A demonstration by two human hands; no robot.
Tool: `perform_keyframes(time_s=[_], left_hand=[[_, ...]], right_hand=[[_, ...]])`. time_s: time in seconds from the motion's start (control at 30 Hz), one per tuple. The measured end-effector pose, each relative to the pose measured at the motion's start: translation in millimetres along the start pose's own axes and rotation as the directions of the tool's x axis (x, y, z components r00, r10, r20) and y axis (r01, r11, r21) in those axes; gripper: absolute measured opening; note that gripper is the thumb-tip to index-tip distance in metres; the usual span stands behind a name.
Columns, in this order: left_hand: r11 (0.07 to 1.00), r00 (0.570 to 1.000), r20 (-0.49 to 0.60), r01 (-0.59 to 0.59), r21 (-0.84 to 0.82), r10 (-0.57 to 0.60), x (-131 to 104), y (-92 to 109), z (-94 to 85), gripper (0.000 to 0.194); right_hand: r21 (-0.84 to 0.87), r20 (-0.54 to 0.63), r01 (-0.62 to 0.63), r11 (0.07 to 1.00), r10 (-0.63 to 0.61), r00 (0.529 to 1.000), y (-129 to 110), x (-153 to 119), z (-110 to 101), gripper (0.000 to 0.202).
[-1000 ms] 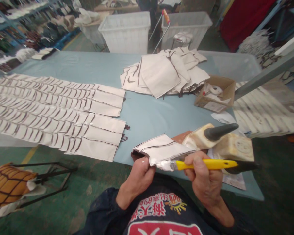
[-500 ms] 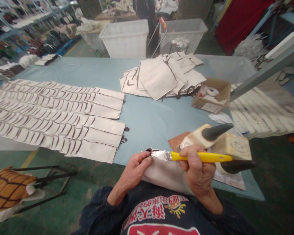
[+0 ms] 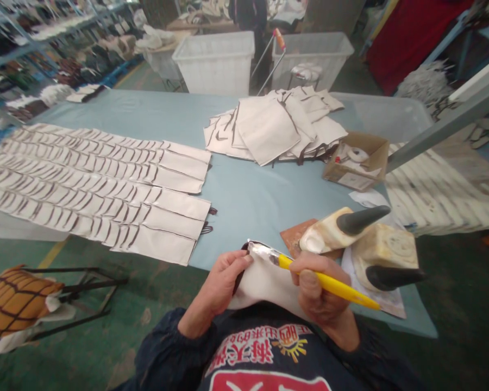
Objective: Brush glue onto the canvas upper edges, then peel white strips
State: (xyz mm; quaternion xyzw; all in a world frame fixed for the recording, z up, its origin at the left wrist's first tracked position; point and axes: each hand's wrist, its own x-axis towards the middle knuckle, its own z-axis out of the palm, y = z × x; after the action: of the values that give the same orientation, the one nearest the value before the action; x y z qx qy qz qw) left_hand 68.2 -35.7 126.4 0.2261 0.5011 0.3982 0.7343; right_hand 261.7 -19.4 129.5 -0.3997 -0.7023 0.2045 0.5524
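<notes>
My right hand [image 3: 320,288] is closed round the yellow handle of a paintbrush [image 3: 330,285], whose whitish bristles point left. The bristle end rests at the dark-trimmed edge of a cream fabric piece [image 3: 264,282] by the table's front edge. My left hand [image 3: 224,279] pinches that piece at its dark edge, close to the brush tip. Just right of the brush stand two stained, cream-coloured containers with dark spouts: one [image 3: 324,231] lies tilted on a brown board [image 3: 297,233], the other [image 3: 391,250] sits nearer me.
Overlapping rows of cream pieces with dark edging [image 3: 106,190] cover the table's left. A loose pile of similar pieces [image 3: 269,130] lies at the back, beside a cardboard box [image 3: 356,163]. A grey metal bar [image 3: 444,117] slants over the right side. A stool [image 3: 20,304] stands at lower left.
The paintbrush has tilted, its handle end dropping and its bristles moving slightly up along the fabric edge. My right hand has lowered a little. More of the cream piece shows.
</notes>
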Motion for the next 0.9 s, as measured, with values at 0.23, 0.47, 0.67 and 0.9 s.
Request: perform_keyframes(time_s=[0.23, 0.47, 0.67, 0.9], left_hand=[[0.999, 0.998, -0.067, -0.020, -0.028, 0.019, 3.6, -0.8, 2.3, 0.036], [0.999, 0.997, -0.071, -0.032, 0.008, 0.033, 7.3, -3.8, 4.5, 0.036], [0.998, 0.997, -0.064, -0.044, 0.051, 0.047, 11.1, -5.3, 6.2, 0.037], [0.994, 0.997, -0.068, -0.036, 0.101, 0.043, 19.3, -7.2, -4.2, 0.038]], right_hand=[[-0.078, -0.033, 0.083, 0.993, -0.086, 0.996, 6.3, 7.4, 4.1, 0.018], [-0.129, 0.045, 0.169, 0.977, -0.165, 0.985, 13.3, 6.9, 1.8, 0.019], [-0.082, 0.056, 0.189, 0.979, -0.185, 0.981, 15.3, 9.0, 3.7, 0.018], [-0.120, -0.084, 0.037, 0.992, -0.047, 0.995, 26.3, 4.9, -9.1, 0.017]])
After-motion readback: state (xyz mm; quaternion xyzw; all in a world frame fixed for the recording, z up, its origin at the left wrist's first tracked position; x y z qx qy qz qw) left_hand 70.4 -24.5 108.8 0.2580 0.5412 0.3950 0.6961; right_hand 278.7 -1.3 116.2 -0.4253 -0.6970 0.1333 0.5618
